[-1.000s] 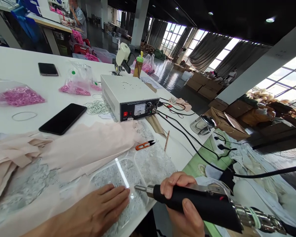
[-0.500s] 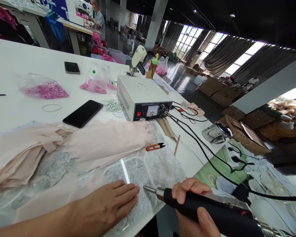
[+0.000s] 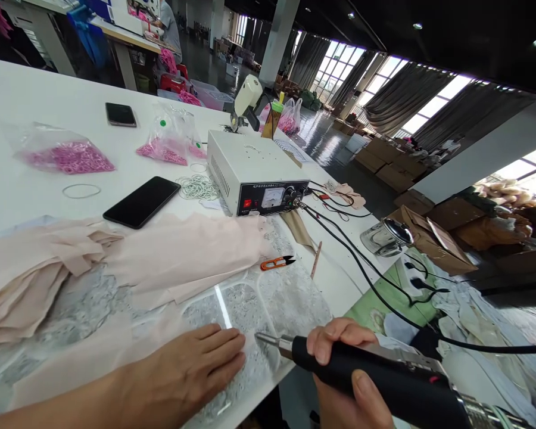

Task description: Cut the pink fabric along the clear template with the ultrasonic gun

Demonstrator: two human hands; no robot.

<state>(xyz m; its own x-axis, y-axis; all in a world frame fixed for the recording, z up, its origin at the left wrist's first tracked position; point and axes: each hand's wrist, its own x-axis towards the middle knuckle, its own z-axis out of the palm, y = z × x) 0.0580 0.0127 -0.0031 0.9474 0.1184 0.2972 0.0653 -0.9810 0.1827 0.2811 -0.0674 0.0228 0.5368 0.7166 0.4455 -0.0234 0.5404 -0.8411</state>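
Note:
My left hand (image 3: pixel 192 369) lies palm down at the mat's front edge, fingers stretched out over pale pink fabric (image 3: pixel 89 351). My right hand (image 3: pixel 348 369) is wrapped round a black handheld tool (image 3: pixel 384 378) with a pointed metal tip, which sits just right of my left fingertips over the grey patterned mat (image 3: pixel 290 298). Whether the tip touches the mat I cannot tell. Behind my left hand lies another pale pink piece (image 3: pixel 192 253), with a fabric stack (image 3: pixel 31 274) to its left. Orange thread snips (image 3: pixel 277 263) rest on the mat.
A control box (image 3: pixel 259 173) with black cables (image 3: pixel 361 262) stands at the back. Nearby are a black phone (image 3: pixel 142 202), bags of pink pieces (image 3: pixel 71 156), (image 3: pixel 163 149), a smaller phone (image 3: pixel 120 114), and a metal-lidded jar (image 3: pixel 386 237). A person (image 3: pixel 170 33) sits beyond.
The view has shifted slightly, so most things on the table appear a little further left and higher. Both hands keep nearly the same pose, and the tool stays in my right hand.

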